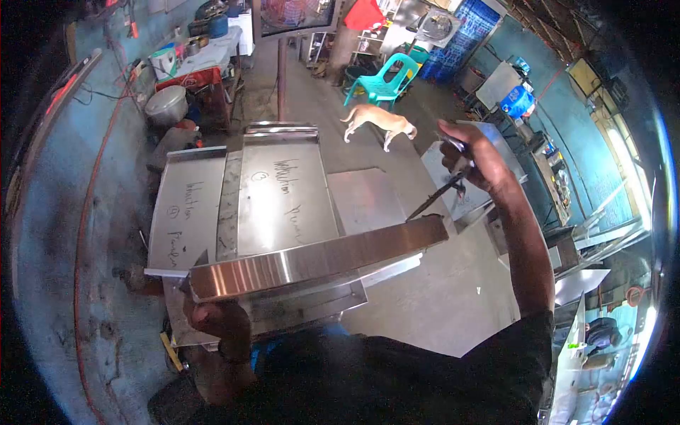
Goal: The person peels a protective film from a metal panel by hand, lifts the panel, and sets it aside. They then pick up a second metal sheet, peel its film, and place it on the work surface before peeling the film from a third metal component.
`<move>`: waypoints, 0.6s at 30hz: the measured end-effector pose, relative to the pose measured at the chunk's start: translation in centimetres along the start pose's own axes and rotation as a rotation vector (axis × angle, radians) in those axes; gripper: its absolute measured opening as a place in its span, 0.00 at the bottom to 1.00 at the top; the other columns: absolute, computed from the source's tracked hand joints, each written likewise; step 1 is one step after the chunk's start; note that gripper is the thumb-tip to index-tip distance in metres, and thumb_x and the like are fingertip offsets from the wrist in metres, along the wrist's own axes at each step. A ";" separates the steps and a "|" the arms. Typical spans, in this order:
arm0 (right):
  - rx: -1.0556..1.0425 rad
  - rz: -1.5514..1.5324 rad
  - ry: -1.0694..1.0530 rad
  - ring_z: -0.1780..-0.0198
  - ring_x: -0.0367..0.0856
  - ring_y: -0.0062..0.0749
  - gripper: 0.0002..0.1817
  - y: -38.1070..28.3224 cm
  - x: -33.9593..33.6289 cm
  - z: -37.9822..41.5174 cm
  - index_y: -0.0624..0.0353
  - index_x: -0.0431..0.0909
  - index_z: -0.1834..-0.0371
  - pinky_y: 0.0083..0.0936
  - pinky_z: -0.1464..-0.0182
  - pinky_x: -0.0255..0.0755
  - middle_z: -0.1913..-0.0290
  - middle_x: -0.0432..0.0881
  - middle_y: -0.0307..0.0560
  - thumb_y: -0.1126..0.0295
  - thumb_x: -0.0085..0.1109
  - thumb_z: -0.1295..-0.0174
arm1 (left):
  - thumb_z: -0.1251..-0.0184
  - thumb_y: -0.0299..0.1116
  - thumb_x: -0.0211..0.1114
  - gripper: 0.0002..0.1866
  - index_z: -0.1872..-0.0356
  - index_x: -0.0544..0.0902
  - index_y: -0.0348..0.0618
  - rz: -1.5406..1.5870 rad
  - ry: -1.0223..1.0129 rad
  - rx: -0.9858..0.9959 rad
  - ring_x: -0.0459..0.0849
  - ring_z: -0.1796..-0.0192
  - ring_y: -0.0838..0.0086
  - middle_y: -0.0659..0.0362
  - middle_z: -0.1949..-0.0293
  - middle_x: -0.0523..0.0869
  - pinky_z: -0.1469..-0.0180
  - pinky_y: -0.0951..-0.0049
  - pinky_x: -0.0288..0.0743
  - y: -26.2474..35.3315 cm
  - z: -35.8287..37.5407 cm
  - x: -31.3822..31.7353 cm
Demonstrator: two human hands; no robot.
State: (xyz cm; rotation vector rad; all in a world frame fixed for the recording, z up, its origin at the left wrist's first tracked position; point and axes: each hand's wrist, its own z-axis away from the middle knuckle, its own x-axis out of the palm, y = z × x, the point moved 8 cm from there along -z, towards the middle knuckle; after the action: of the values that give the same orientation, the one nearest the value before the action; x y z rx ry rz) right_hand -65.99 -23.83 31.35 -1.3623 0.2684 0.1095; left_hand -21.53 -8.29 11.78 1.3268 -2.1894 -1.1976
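Observation:
My left hand (218,319) is closed on the near left corner of a long brushed-metal piece (319,261), which it holds up at a slight tilt. Raised at the right, my right hand (473,157) wraps round the handle of a thin dark tool (438,195). The tool slants down to the left, its tip close to the metal piece's right end; whether they touch cannot be made out. Beyond the piece lie two shiny metal trays with handwriting, one at the left (185,212) and one in the middle (287,191).
A tan dog (375,122) stands on the floor near a green plastic chair (386,79). A cluttered table (205,58) is at the back left, a workbench (542,166) at the right. Sheet metal (365,198) lies beyond the piece. Another person (602,333) is at the far lower right.

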 end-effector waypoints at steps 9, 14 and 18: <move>-0.233 0.323 0.090 0.70 0.71 0.18 0.28 3.3 -11.4 -0.3 0.62 0.82 0.63 0.22 0.68 0.67 0.70 0.76 0.35 0.42 0.65 0.39 | 0.23 0.64 0.45 0.34 0.62 0.71 0.34 0.510 0.008 -0.329 0.76 0.62 0.66 0.53 0.62 0.76 0.54 0.60 0.77 -1.0 -0.4 0.6; -0.197 0.267 0.320 0.70 0.69 0.18 0.27 7.3 -19.0 -0.1 0.63 0.82 0.63 0.22 0.68 0.65 0.69 0.75 0.36 0.44 0.63 0.36 | 0.31 0.77 0.28 0.52 0.50 0.72 0.25 0.158 0.224 -0.506 0.82 0.56 0.60 0.43 0.52 0.80 0.50 0.56 0.80 -2.4 0.6 -1.9; -0.127 0.442 0.228 0.72 0.68 0.18 0.26 10.3 -17.1 0.7 0.64 0.83 0.63 0.22 0.69 0.63 0.73 0.74 0.34 0.45 0.63 0.35 | 0.32 0.77 0.28 0.53 0.49 0.72 0.25 0.061 0.059 -0.319 0.82 0.52 0.59 0.43 0.49 0.79 0.49 0.53 0.81 -2.8 -0.1 -3.0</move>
State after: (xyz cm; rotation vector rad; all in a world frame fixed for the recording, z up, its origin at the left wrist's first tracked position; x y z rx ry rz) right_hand -84.80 -19.70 25.98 -1.4236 0.7635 0.3449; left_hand -18.26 -6.42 10.09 1.1395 -1.8864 -1.3950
